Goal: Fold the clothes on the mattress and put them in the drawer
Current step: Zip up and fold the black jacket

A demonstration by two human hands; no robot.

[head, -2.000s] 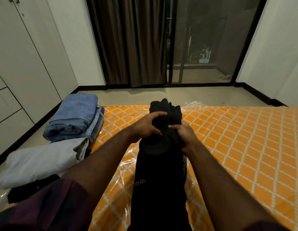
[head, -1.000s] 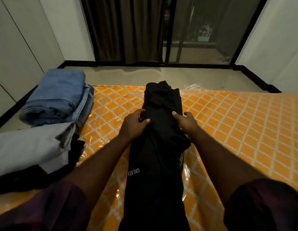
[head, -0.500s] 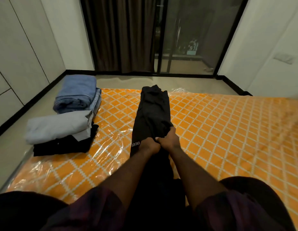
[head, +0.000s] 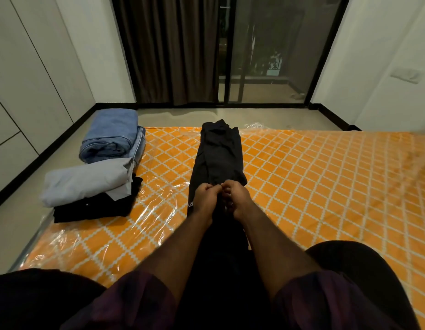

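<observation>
Head view: garment [head: 218, 153] lies lengthwise on the mattress [head: 313, 175], left hand [head: 205, 197] and right hand [head: 236, 198] side by side, fingers curled and pinching its middle — soft, light, limp cloth, judged best held at folded edges.

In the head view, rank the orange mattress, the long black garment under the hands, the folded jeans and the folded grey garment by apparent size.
1. orange mattress
2. long black garment
3. folded grey garment and folded jeans: these look alike, and the jeans lie farther off, so they are left unranked.
</observation>
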